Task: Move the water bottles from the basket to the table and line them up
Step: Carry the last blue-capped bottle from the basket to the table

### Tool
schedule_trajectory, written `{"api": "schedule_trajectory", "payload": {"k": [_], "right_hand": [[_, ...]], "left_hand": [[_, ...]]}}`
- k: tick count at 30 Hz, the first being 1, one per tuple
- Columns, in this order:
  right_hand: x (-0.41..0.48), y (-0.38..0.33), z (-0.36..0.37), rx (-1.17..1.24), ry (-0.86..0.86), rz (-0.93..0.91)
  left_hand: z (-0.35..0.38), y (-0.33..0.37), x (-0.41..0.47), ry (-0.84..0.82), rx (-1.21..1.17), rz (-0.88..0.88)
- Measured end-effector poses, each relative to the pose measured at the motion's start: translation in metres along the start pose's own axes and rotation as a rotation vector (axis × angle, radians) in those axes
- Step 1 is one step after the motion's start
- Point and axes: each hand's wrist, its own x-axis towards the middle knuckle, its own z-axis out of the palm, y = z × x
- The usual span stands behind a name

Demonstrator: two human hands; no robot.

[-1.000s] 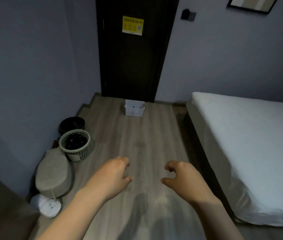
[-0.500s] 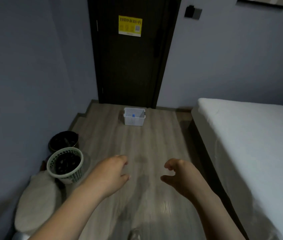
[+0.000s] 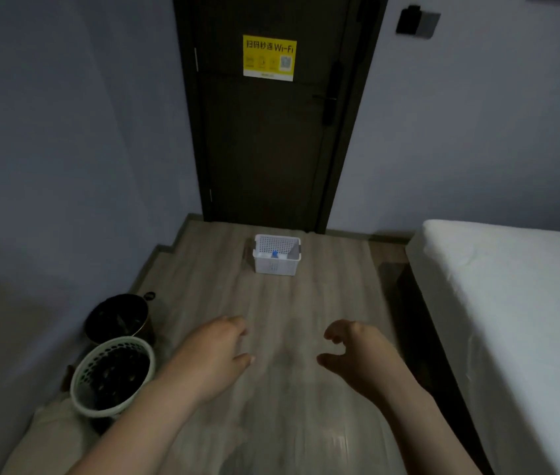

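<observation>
A small white perforated basket (image 3: 276, 267) stands on the wooden floor in front of the dark door. Inside it a blue bottle cap (image 3: 275, 254) shows; the bottles themselves are mostly hidden by the basket wall. My left hand (image 3: 215, 354) and my right hand (image 3: 357, 354) are held out in front of me, well short of the basket, fingers curled and apart, holding nothing. No table is in view.
A white bed (image 3: 511, 320) fills the right side. At the left wall stand a dark round bin (image 3: 119, 318), a pale green mesh basket (image 3: 112, 378) with dark contents and a beige cushion (image 3: 52, 440). The dark door (image 3: 268, 132) carries a yellow Wi-Fi sign.
The view has advanced toward the door, so the white basket looks nearer and the bins have slid down to the left. Both hands stay empty in the same pose.
</observation>
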Motion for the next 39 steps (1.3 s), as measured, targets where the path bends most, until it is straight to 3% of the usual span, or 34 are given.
{"api": "schedule_trajectory", "payload": {"k": [18,25,39], "right_hand": [[0.326,-0.054,-0.024,0.023,-0.038,0.073],[0.437,-0.046,-0.036,0.017,-0.032,0.053],[0.667,-0.014,-0.073,-0.018,-0.152,-0.020]], "left_hand": [[-0.079,-0.124,0.314,-0.051,-0.064,-0.003],[-0.088,-0.147,0.421,-0.064,-0.091,0.017],[-0.084,-0.177,0.628,-0.152,-0.100,-0.138]]}}
